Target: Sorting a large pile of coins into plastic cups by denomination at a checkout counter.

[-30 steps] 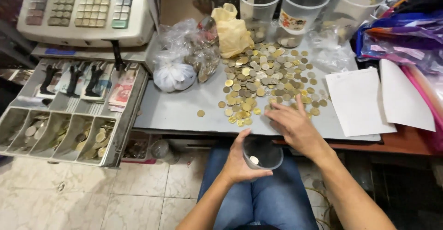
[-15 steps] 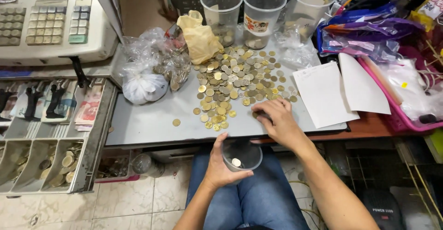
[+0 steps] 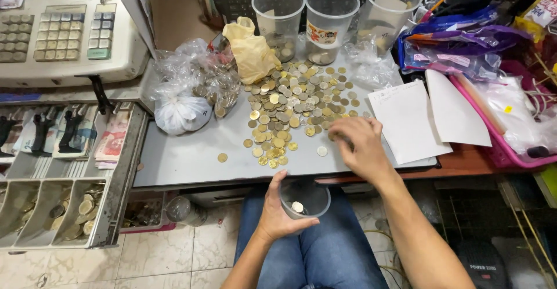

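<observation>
Wrapped around a clear plastic cup (image 3: pixel 306 199), my left hand (image 3: pixel 277 213) holds it just below the grey table (image 3: pixel 185 158) edge, a few coins inside. My right hand (image 3: pixel 358 145) rests curled, palm down, on the coin pile (image 3: pixel 293 106); I cannot tell what its fingers pinch.

Gold & silver coins (image 3: pixel 290 106), grey tray (image 3: pixel 185 161), clear cup (image 3: pixel 304 199), pink basket (image 3: pixel 493 144), blue jeans (image 3: pixel 325 254).
</observation>
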